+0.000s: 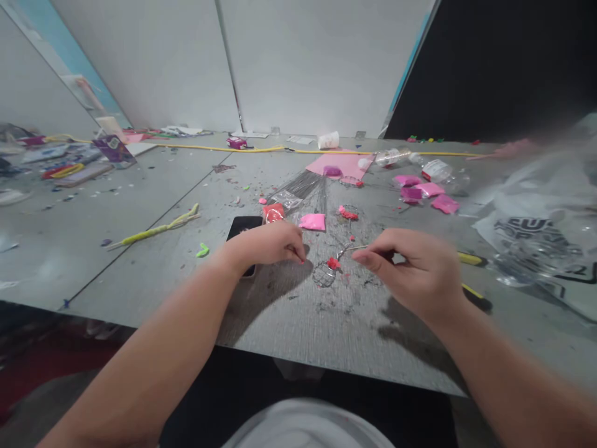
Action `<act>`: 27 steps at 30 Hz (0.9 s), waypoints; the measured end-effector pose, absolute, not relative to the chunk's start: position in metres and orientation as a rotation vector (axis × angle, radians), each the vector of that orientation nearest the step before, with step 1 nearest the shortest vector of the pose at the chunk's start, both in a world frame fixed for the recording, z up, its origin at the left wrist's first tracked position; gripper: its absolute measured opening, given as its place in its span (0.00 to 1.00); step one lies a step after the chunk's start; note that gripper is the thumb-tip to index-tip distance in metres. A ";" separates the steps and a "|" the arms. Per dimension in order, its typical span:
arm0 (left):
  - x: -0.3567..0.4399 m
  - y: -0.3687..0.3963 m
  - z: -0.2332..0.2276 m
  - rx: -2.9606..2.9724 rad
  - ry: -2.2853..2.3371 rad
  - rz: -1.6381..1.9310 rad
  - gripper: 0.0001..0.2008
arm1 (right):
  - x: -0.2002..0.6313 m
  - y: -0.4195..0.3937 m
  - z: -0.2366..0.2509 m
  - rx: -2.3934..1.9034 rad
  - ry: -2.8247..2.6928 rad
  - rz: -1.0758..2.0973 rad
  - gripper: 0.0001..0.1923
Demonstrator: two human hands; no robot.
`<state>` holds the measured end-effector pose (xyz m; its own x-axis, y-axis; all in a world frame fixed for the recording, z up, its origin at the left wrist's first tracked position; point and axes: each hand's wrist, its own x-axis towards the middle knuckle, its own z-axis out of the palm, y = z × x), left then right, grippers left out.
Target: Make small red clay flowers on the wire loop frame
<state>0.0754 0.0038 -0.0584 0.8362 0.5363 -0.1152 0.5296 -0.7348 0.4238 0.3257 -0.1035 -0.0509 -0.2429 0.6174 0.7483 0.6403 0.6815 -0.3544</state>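
My left hand (270,244) rests on the grey table (298,323) with its fingertips pinched together over a tiny red speck; what it grips is too small to tell. My right hand (413,269) pinches the end of a thin wire (351,249). That wire runs left to a small wire mesh shape (325,274) holding a red bead cluster (333,263), which lies on the table between my hands. A black phone (243,229) lies partly under my left wrist.
Behind my hands lie pink packets (312,221), a red packet (273,213), a bundle of thin wires (303,186), pink paper (340,164) and plastic bottles (422,163). A clear plastic bag (541,224) fills the right. Yellow-handled tools (471,258), green pipe cleaners (158,229).
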 end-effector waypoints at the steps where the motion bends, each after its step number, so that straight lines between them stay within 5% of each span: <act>1: 0.076 0.004 -0.059 2.577 0.793 0.022 0.08 | 0.326 -0.102 -0.052 -0.985 -1.935 -0.021 0.20; 17: 0.058 0.013 -0.061 2.710 1.203 0.323 0.22 | 0.322 -0.100 -0.054 -1.011 -1.967 -0.040 0.18; 21: 0.059 0.015 -0.064 2.729 1.206 0.240 0.11 | 0.322 -0.100 -0.058 -1.042 -1.984 -0.042 0.18; 27: 0.064 0.013 -0.058 2.704 1.226 0.280 0.09 | 0.321 -0.094 -0.065 -1.091 -1.986 0.030 0.18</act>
<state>0.0639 0.0126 -0.0580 0.6465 0.7558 0.1040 0.7260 -0.6513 0.2207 0.3212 -0.0939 -0.0647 -0.2607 0.7026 0.6622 0.6824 0.6192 -0.3884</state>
